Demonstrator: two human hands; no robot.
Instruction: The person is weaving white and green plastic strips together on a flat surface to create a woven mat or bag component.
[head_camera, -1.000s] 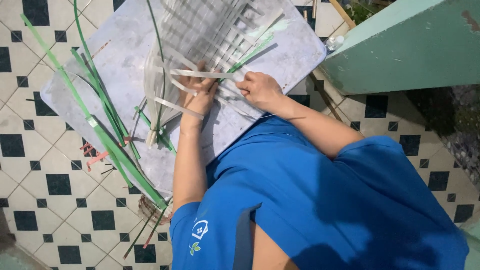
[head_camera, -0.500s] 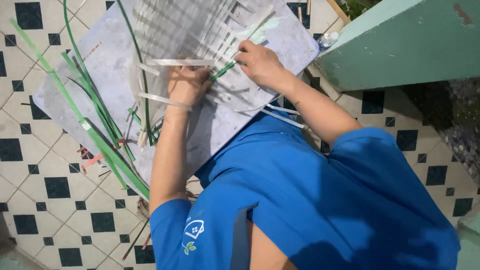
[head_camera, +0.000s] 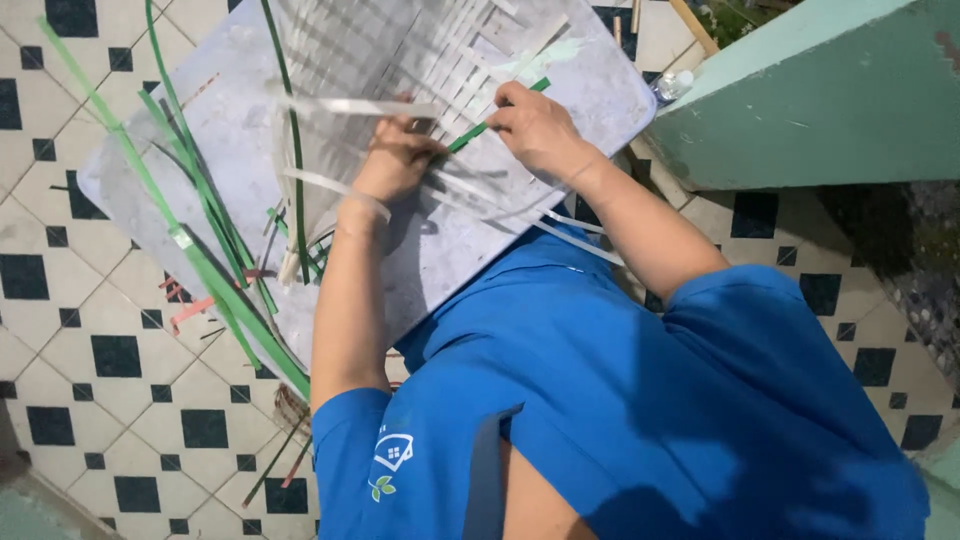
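Partway: white strip mat (head_camera: 400, 60) being woven on grey board (head_camera: 150, 150).
Left hand (head_camera: 395, 160) presses the woven strips, fingers bent, grip unclear; right hand (head_camera: 535, 125) pinches a green strip (head_camera: 480, 128) at the mat's edge; loose ends remain unwoven; spare green strips (head_camera: 195, 215) lie alongside; clear bottle (head_camera: 672, 85) by teal wall (head_camera: 800, 100).

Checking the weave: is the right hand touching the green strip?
Touching. The head view shows the right hand with fingertips pressed on the green strip where it enters the woven mat.
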